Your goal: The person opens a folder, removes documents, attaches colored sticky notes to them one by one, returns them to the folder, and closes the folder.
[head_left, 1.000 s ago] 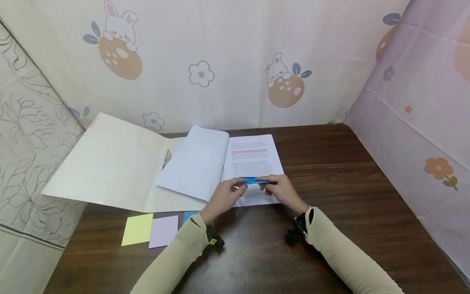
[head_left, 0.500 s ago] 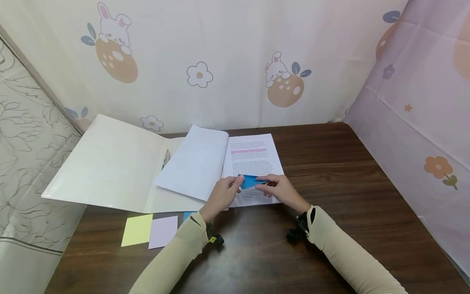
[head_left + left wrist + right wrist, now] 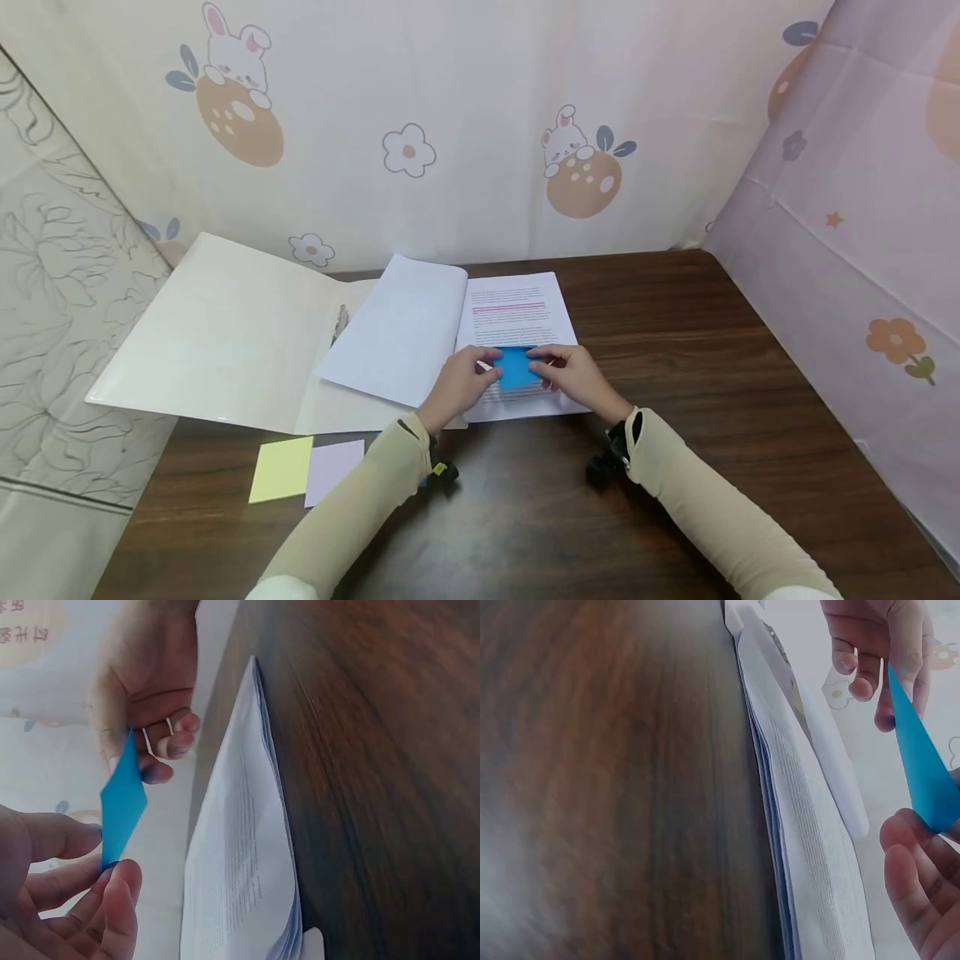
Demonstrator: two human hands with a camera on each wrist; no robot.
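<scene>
A blue sticky note [image 3: 517, 369] is stretched between both hands over the lower part of a printed page [image 3: 517, 293], its far edge dark in the head view. My left hand [image 3: 459, 383] pinches its left side between thumb and fingers. At the right side, the thumb and fingertips of my right hand [image 3: 577, 377] pinch it too. In the left wrist view the note [image 3: 124, 810] is raised off the paper stack [image 3: 236, 847] and seen at a slant. The right wrist view shows the same note [image 3: 922, 769] with a gap between it and the pages.
A white binder [image 3: 225, 333] lies open at left, its cover tilted up near the curtain. Turned-back sheets [image 3: 401, 333] rest over its metal clip [image 3: 341, 323]. Yellow [image 3: 281, 469] and lilac [image 3: 330, 471] sticky pads lie on the wooden table [image 3: 675, 350] in front.
The blue note, at first edge-on as a thin strip, has turned so its face shows. Both hands have shifted slightly away from me with it. The left sleeve now covers the blue patch beside the lilac pad.
</scene>
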